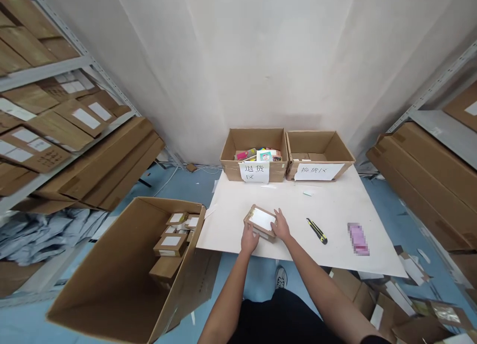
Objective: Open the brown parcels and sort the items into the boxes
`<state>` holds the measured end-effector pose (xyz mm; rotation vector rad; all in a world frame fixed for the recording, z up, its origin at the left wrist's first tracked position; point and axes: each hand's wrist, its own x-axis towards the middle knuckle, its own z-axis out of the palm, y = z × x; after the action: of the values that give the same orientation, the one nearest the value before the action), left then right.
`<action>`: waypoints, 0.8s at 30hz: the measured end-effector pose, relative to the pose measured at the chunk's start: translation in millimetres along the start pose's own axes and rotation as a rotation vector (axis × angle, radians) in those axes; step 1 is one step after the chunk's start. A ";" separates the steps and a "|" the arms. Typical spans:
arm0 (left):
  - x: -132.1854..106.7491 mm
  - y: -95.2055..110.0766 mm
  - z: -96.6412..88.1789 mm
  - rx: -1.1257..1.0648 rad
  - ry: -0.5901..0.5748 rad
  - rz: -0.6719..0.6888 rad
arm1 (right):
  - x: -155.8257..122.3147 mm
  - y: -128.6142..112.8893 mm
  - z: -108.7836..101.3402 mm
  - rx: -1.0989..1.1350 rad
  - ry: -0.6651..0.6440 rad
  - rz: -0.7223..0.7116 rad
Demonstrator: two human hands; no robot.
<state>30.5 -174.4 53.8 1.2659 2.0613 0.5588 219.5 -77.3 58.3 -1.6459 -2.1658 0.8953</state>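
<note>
Between my two hands is a small cardboard box [255, 229] with a white label on top, over the front part of the white table [231, 205]. My left hand [249, 239] grips its near left corner, fingers partly hidden by the box. On its right side, my right hand [280, 225] has the thumb near the label and the fingers along the edge. A black and yellow box cutter [317, 230] lies on the table to the right of my right hand. Further right lies a pixelated pink item [358, 239].
Two open cartons with handwritten signs stand at the table's back: a left carton [276, 174] with colourful packages and a right carton [341, 171]. A large open carton [108, 279] with small parcels stands at left. Shelves [44, 75] flank both sides; flattened cardboard [391, 314] litters the floor at right.
</note>
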 end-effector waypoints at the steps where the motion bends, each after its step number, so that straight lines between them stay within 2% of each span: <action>1: 2.5 3.7 2.3 0.018 -0.013 -0.023 | 7.6 -4.1 0.1 -0.020 -0.066 0.003; 4: 10.3 11.5 5.0 0.082 -0.091 -0.068 | 17.5 -6.1 -1.8 -0.057 -0.213 0.069; 7: 27.0 17.4 -4.2 0.170 -0.174 0.018 | 15.3 15.8 -14.5 0.019 -0.242 0.114; 9: 46.3 24.3 -14.1 0.269 -0.216 0.087 | 10.6 44.2 -30.5 0.098 -0.180 0.113; 12: 80.6 40.1 -24.3 0.381 -0.328 0.181 | -0.1 98.9 -62.7 0.138 -0.031 0.152; 14: 99.6 51.0 -25.7 0.445 -0.400 0.168 | -9.4 136.1 -85.0 0.133 0.027 0.250; 17: 116.4 61.3 -23.7 0.557 -0.443 0.165 | -23.8 183.0 -110.8 0.135 0.047 0.436; 20: 121.3 63.0 -22.0 0.636 -0.461 0.162 | -34.5 214.6 -120.2 0.144 0.003 0.559; 24: 117.0 62.4 -21.6 0.668 -0.448 0.108 | -39.7 232.3 -110.7 0.142 -0.060 0.668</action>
<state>15.8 -42.4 73.8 1.6886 1.8451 -0.3918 472.1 -43.5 4.9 -2.3268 -1.5307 1.2393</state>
